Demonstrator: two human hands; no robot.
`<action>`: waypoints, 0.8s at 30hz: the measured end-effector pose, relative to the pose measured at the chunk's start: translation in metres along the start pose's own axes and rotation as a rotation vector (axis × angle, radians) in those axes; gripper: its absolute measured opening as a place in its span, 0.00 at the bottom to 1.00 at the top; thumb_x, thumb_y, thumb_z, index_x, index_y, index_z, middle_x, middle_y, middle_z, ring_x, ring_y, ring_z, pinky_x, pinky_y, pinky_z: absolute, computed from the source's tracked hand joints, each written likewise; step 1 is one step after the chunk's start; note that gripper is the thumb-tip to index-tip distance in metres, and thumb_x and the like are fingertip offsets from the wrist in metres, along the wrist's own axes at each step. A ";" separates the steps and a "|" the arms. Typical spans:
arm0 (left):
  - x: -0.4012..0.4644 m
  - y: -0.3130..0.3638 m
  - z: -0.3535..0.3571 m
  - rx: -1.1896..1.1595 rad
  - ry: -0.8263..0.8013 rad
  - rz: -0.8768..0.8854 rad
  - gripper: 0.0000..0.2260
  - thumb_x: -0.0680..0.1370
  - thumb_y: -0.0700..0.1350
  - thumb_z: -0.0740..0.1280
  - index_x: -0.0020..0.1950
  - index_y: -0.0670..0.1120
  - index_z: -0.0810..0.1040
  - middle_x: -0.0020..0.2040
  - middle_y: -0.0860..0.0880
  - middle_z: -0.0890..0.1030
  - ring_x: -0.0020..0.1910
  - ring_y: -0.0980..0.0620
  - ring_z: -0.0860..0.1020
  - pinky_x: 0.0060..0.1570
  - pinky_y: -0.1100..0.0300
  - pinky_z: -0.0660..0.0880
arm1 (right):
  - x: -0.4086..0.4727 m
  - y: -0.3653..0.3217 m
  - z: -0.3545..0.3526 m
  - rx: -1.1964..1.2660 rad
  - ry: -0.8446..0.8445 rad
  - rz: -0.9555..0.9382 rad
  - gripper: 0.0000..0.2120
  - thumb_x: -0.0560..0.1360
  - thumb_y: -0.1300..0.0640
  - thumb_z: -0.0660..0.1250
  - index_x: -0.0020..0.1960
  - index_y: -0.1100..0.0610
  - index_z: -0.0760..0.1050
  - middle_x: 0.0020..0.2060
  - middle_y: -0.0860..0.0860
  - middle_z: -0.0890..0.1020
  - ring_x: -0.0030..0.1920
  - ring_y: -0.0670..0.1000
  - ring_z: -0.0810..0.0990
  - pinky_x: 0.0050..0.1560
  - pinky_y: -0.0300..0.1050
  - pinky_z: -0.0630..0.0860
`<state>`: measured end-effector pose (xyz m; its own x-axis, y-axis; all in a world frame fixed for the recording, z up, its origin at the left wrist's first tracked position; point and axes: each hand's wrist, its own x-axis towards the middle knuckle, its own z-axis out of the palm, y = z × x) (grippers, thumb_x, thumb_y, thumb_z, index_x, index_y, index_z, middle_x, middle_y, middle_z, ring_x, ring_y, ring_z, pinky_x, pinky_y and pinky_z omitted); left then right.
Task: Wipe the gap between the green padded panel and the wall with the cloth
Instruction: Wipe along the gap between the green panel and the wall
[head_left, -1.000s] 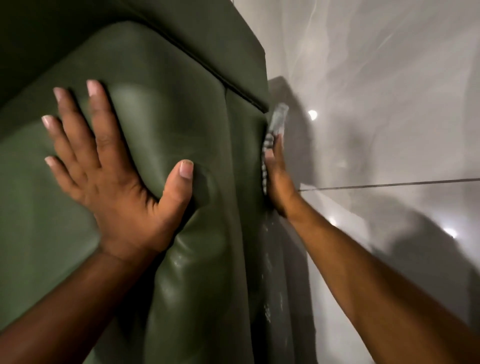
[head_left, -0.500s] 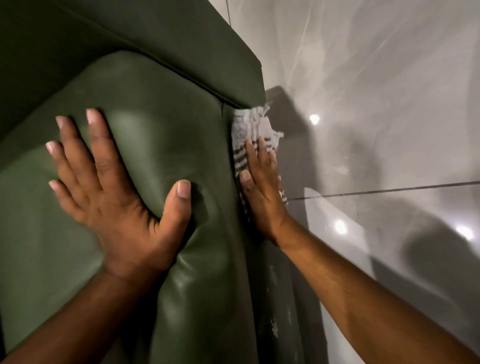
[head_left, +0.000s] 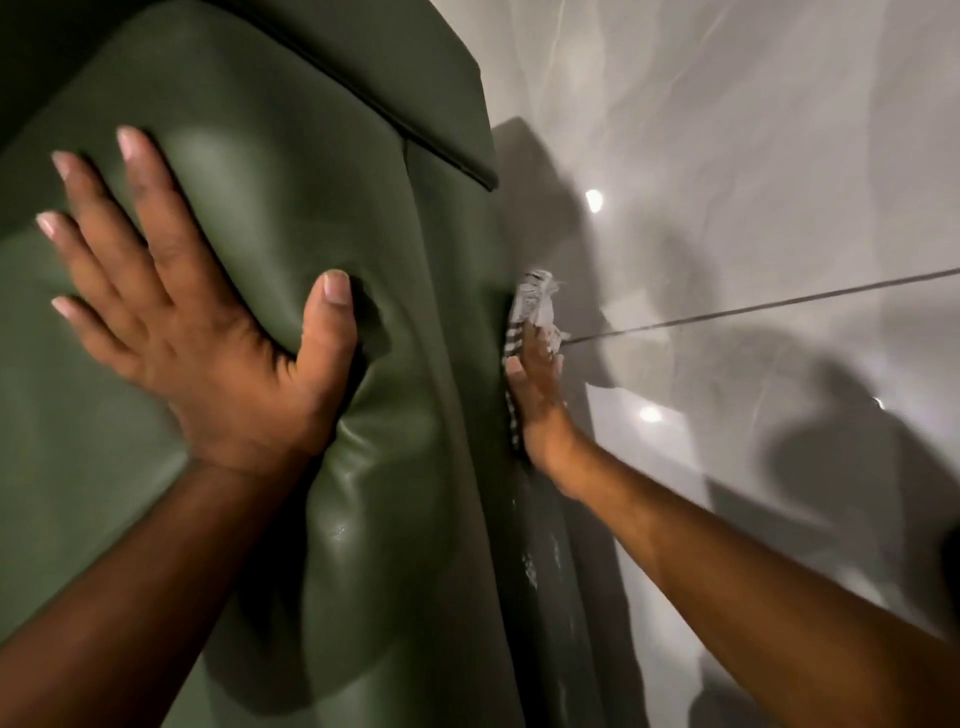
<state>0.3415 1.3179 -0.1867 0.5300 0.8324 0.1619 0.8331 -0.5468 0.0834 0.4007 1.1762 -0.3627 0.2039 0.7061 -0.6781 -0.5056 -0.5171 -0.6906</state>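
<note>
Pressing flat, fingers spread, left hand (head_left: 208, 332) denting the glossy green padded leather panel (head_left: 405, 467). Right hand (head_left: 537, 400) flattened, pinning a crumpled white dark-striped cloth (head_left: 530, 312) against the panel's edge beside the grey marbled wall (head_left: 753, 156).

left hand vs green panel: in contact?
Touching. The head view shows the left hand spread flat on the green padded panel, with its thumb denting the padding and creases spreading from the palm.
</note>
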 end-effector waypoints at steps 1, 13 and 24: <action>-0.001 0.000 0.000 -0.011 -0.004 -0.020 0.45 0.75 0.73 0.55 0.81 0.44 0.55 0.81 0.41 0.58 0.81 0.40 0.56 0.76 0.36 0.55 | -0.007 -0.003 0.003 -0.008 0.001 -0.056 0.33 0.73 0.37 0.45 0.75 0.41 0.41 0.79 0.47 0.40 0.78 0.53 0.34 0.74 0.66 0.34; -0.002 0.027 -0.010 0.104 0.052 -0.029 0.46 0.72 0.76 0.49 0.82 0.47 0.50 0.82 0.40 0.52 0.81 0.36 0.49 0.75 0.33 0.45 | 0.074 -0.089 0.000 -0.095 0.105 -0.349 0.38 0.67 0.22 0.37 0.73 0.37 0.41 0.80 0.49 0.43 0.78 0.57 0.39 0.74 0.69 0.38; -0.001 0.024 -0.006 0.147 0.038 -0.076 0.45 0.71 0.72 0.52 0.81 0.48 0.51 0.82 0.40 0.52 0.81 0.37 0.49 0.75 0.33 0.44 | 0.062 -0.037 0.002 0.029 0.073 -0.172 0.33 0.73 0.37 0.45 0.76 0.43 0.44 0.80 0.49 0.44 0.79 0.52 0.42 0.77 0.64 0.45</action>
<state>0.3598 1.3038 -0.1786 0.4605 0.8652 0.1983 0.8862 -0.4608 -0.0476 0.4307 1.2398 -0.3786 0.3496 0.7454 -0.5676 -0.4820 -0.3764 -0.7912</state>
